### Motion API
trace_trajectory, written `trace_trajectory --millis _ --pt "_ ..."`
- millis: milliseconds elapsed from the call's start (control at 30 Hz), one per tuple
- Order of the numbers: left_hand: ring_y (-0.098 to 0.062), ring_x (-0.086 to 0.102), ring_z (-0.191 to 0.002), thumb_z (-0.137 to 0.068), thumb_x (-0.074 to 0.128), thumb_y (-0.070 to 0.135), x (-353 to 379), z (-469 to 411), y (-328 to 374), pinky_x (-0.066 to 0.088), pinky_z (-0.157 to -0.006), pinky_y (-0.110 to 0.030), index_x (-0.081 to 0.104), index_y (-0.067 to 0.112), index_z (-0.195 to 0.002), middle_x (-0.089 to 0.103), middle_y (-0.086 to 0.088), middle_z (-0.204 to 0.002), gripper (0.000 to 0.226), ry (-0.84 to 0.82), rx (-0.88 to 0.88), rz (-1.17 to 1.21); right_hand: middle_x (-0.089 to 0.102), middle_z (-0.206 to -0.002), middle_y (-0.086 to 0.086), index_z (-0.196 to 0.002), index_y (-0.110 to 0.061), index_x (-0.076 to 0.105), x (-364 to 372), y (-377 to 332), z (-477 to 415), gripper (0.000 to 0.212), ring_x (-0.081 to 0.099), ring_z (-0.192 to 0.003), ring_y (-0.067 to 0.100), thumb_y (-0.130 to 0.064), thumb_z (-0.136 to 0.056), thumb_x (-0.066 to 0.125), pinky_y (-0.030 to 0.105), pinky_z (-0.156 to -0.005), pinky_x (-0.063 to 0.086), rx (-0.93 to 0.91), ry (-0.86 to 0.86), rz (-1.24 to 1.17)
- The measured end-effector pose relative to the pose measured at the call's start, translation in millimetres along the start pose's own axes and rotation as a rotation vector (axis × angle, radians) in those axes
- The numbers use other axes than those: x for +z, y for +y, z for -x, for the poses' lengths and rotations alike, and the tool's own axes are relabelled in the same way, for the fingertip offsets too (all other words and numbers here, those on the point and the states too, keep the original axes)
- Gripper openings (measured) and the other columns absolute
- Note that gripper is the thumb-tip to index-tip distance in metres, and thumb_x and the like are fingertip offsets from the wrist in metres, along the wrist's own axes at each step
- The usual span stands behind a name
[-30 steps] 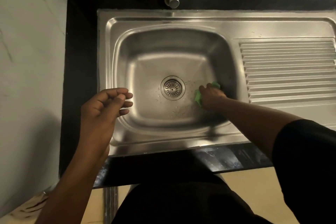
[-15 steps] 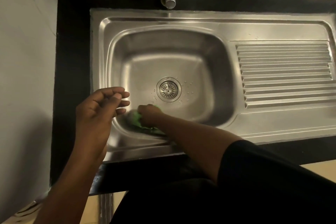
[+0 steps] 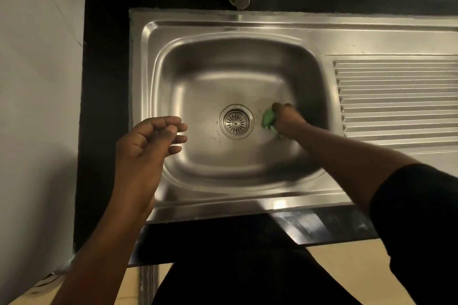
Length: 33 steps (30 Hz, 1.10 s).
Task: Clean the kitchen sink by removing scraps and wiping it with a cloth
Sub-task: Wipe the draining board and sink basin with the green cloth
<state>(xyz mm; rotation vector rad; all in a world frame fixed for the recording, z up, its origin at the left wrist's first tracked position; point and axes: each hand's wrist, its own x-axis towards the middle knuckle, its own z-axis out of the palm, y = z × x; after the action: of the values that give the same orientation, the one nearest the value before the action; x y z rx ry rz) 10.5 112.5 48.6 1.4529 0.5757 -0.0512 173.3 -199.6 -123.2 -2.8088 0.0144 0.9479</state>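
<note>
Head view showed our right hand point(image 3: 288, 121) clutching the green cloth point(image 3: 268, 119) on the sink point(image 3: 247, 22) floor beside the drain point(image 3: 236, 121), left hand point(image 3: 146, 141) loosely curled, empty; we feared hasty strokes might skip droplets point(image 3: 217, 133)

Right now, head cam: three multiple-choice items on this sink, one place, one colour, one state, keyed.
1. Where is the crumpled green cloth from the round steel drain strainer? A left of it; B right of it; C on it.
2. The polished countertop around the stainless steel sink is: A black; B white; C red.
3. The right hand: A lies open; B is curled, empty; C grips the cloth.
Key: B, cloth lies right of the strainer; A, the border is black; C, fingers curl over the cloth.
</note>
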Motion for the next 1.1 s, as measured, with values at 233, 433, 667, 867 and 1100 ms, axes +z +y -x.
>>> trace_trajectory --millis 233,433,667,867,1100 --pt "-0.025 0.079 -0.097 -0.095 0.064 0.022 -6.0 1.3 -2.7 0.06 -0.076 -0.023 0.081 0.03 -0.1 0.082 -0.004 -0.106 0.019 0.021 -0.001 0.01 0.05 -0.135 0.021 -0.13 -0.014 0.057 -14.7 -15.4 -30.5 0.035 0.053 -0.123 0.041 -0.028 -0.098 0.059 0.039 -0.104 0.044 -0.081 0.159 0.044" --pt "-0.027 0.078 -0.099 -0.097 0.063 0.018 -7.2 1.7 -3.8 0.061 -0.079 -0.026 0.079 0.026 -0.102 0.082 -0.006 -0.107 0.019 0.027 -0.013 0.023 0.061 -0.122 0.019 -0.127 -0.017 0.064 8.5 -40.0 16.1 0.035 0.063 -0.113 0.04 -0.022 -0.092 0.062 0.039 -0.092 0.052 -0.234 -0.026 0.141" --pt "-0.027 0.078 -0.097 -0.094 0.064 0.025 -2.3 -1.1 -1.2 0.061 -0.079 -0.027 0.079 0.025 -0.103 0.082 -0.005 -0.107 0.018 0.022 -0.014 0.008 0.064 -0.117 0.016 -0.122 -0.016 0.063 69.7 -126.2 60.3 0.037 0.067 -0.1 0.037 -0.019 -0.085 0.067 0.037 -0.08 0.052 -0.468 -0.247 0.149" --pt "-0.029 0.077 -0.097 -0.095 0.065 0.02 -3.1 -3.9 -1.9 0.062 -0.081 -0.027 0.08 0.026 -0.101 0.082 -0.009 -0.104 0.017 0.032 0.004 0.01 0.064 -0.116 0.022 -0.117 -0.013 0.069 54.4 -160.8 28.4 0.028 0.066 -0.104 0.043 -0.027 -0.095 0.059 0.045 -0.088 0.05 -0.6 -0.02 0.103" --pt "-0.023 0.079 -0.097 -0.098 0.063 0.02 -9.9 3.8 -3.9 0.06 -0.077 -0.022 0.081 0.031 -0.099 0.082 -0.005 -0.108 0.021 0.038 0.018 -0.006 0.048 -0.143 0.015 -0.139 -0.02 0.058 10.6 -82.8 -26.0 0.038 0.043 -0.135 0.042 -0.029 -0.102 0.056 0.051 -0.101 0.05 -0.279 0.077 0.163"
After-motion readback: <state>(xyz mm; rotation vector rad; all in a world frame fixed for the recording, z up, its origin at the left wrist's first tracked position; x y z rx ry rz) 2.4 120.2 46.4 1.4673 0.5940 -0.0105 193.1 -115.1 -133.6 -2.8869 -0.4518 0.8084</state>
